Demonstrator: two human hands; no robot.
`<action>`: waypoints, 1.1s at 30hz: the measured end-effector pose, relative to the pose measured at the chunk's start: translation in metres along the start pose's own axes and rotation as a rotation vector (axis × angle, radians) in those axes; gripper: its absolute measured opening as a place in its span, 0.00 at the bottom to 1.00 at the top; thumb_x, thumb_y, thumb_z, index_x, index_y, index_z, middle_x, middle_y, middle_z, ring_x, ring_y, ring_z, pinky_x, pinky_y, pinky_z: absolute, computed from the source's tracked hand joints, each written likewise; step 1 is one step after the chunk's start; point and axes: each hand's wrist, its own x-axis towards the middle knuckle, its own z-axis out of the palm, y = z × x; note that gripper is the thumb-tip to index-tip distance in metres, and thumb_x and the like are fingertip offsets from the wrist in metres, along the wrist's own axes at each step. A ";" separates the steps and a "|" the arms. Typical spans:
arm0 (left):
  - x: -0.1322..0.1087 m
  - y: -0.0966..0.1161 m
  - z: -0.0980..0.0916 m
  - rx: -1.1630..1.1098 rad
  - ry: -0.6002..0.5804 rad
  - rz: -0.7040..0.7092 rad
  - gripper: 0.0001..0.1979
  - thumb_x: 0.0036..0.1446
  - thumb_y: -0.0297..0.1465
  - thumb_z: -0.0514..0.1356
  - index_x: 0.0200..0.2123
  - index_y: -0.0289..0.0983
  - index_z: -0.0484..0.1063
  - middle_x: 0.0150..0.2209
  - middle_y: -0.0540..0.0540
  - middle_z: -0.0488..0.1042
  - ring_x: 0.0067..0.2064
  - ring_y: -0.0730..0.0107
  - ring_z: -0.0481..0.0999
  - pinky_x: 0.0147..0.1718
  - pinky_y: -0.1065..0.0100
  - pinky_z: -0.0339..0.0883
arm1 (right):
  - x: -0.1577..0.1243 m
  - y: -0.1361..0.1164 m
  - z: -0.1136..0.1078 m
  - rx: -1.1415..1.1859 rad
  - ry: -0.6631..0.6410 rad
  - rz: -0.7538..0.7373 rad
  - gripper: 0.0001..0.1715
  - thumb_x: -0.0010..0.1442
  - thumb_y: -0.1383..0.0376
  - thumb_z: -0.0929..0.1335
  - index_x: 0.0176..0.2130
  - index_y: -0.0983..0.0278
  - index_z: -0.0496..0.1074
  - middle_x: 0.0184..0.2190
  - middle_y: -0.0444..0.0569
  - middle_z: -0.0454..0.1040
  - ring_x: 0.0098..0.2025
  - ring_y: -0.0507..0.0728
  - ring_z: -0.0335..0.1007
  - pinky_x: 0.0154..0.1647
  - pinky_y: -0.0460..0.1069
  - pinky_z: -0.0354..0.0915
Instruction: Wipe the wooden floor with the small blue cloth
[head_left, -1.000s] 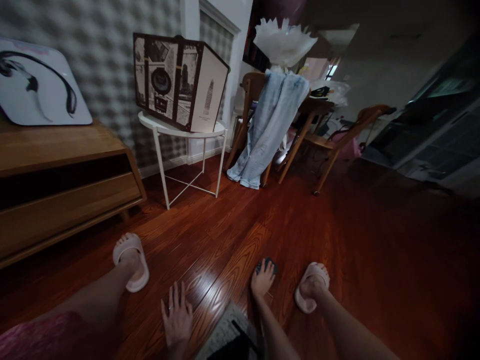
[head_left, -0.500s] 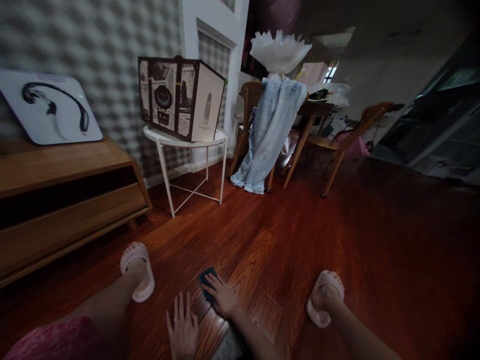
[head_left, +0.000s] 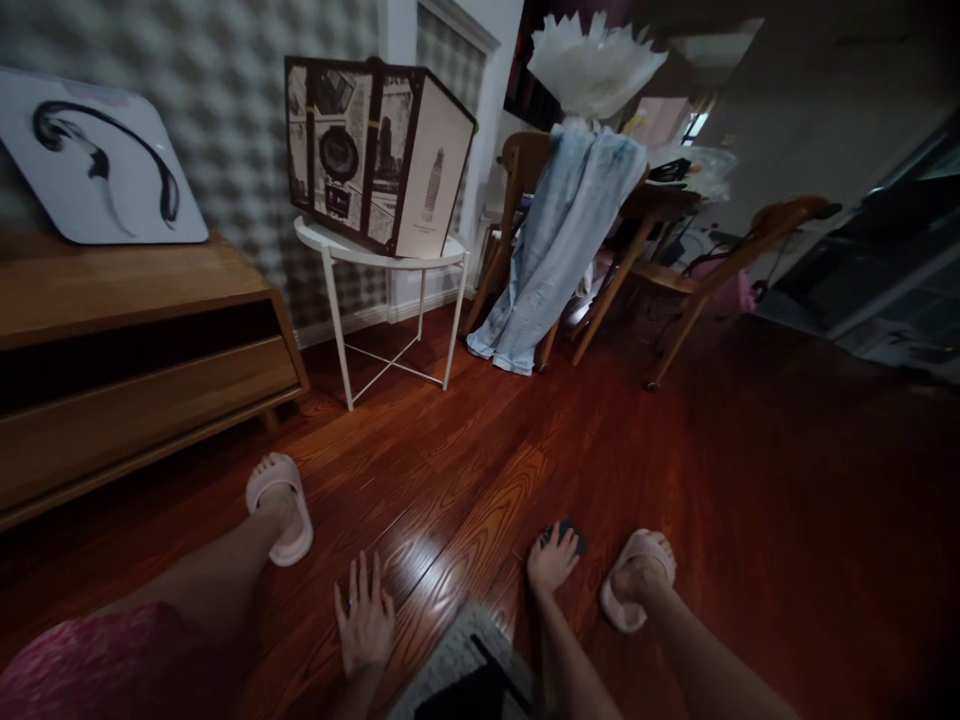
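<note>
My left hand (head_left: 365,618) lies flat on the reddish wooden floor (head_left: 450,500), its fingers spread and nothing in it. Off to the right, my right hand (head_left: 553,560) presses down on a small dark folded cloth (head_left: 576,543), with the fingers curled over it. Much of the cloth is hidden under the palm, and its exact material is hard to make out. Between my forearms, at the bottom edge, a grey and black fabric thing (head_left: 465,650) is partly in view. The floor shines between my hands.
My feet in pale slippers (head_left: 294,540) stand wide apart on both sides. Ahead are a wooden cabinet (head_left: 150,400), a white side table (head_left: 379,258) bearing a printed box (head_left: 349,150), a chair draped with jeans (head_left: 566,230), and another wooden chair (head_left: 675,275).
My right hand has slid to the right with the cloth, from near my left hand to beside the right slipper. My left hand stays on the floor. The view has tilted downward slightly.
</note>
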 end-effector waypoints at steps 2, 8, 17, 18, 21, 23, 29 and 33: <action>0.000 0.001 -0.002 -0.010 -0.003 -0.003 0.32 0.64 0.28 0.44 0.71 0.41 0.47 0.73 0.41 0.57 0.74 0.60 0.52 0.72 0.45 0.39 | -0.022 -0.034 0.006 0.067 -0.043 -0.094 0.37 0.67 0.63 0.54 0.71 0.68 0.58 0.72 0.65 0.54 0.75 0.68 0.41 0.69 0.72 0.47; 0.000 0.000 -0.002 0.017 0.016 0.030 0.30 0.65 0.28 0.43 0.70 0.37 0.52 0.72 0.38 0.59 0.74 0.58 0.52 0.72 0.44 0.39 | -0.120 -0.132 0.020 0.194 -0.459 -0.574 0.41 0.64 0.68 0.60 0.73 0.60 0.51 0.75 0.53 0.47 0.77 0.62 0.38 0.73 0.67 0.44; 0.000 -0.002 0.008 0.062 0.073 0.038 0.30 0.65 0.28 0.43 0.69 0.37 0.57 0.71 0.41 0.61 0.73 0.58 0.56 0.73 0.45 0.39 | -0.097 -0.145 0.002 0.309 -0.764 -1.211 0.37 0.62 0.63 0.65 0.69 0.53 0.61 0.73 0.47 0.55 0.75 0.57 0.45 0.74 0.61 0.45; 0.000 -0.002 0.007 0.062 0.070 0.038 0.30 0.65 0.28 0.43 0.69 0.37 0.58 0.71 0.41 0.61 0.73 0.58 0.56 0.73 0.45 0.39 | -0.073 -0.134 0.000 0.270 -0.732 -1.155 0.37 0.61 0.65 0.64 0.68 0.53 0.63 0.72 0.47 0.58 0.74 0.57 0.47 0.74 0.61 0.47; 0.000 -0.001 0.004 0.060 0.049 0.038 0.30 0.64 0.28 0.44 0.68 0.37 0.59 0.71 0.40 0.60 0.73 0.58 0.56 0.73 0.45 0.39 | -0.004 -0.083 -0.004 0.125 -0.512 -0.783 0.37 0.59 0.69 0.61 0.66 0.59 0.67 0.69 0.52 0.63 0.73 0.58 0.52 0.72 0.61 0.50; 0.000 -0.001 0.002 0.058 0.033 0.030 0.30 0.64 0.28 0.44 0.69 0.37 0.59 0.72 0.40 0.59 0.73 0.58 0.56 0.73 0.45 0.38 | 0.025 -0.039 -0.008 0.048 -0.333 -0.492 0.37 0.59 0.69 0.59 0.65 0.63 0.68 0.69 0.55 0.63 0.73 0.60 0.51 0.71 0.61 0.51; 0.001 -0.001 0.001 0.042 -0.005 0.012 0.32 0.63 0.28 0.45 0.70 0.40 0.54 0.72 0.42 0.59 0.73 0.60 0.56 0.73 0.45 0.38 | 0.024 0.026 -0.009 -0.021 -0.043 -0.059 0.38 0.63 0.62 0.55 0.68 0.68 0.62 0.70 0.65 0.58 0.75 0.68 0.42 0.68 0.71 0.50; 0.001 -0.001 0.000 0.036 0.003 0.013 0.31 0.64 0.28 0.44 0.70 0.38 0.57 0.71 0.41 0.60 0.73 0.59 0.56 0.73 0.45 0.38 | -0.019 -0.029 0.002 0.050 -0.095 -0.103 0.37 0.64 0.62 0.55 0.68 0.71 0.62 0.70 0.68 0.57 0.75 0.70 0.41 0.69 0.73 0.46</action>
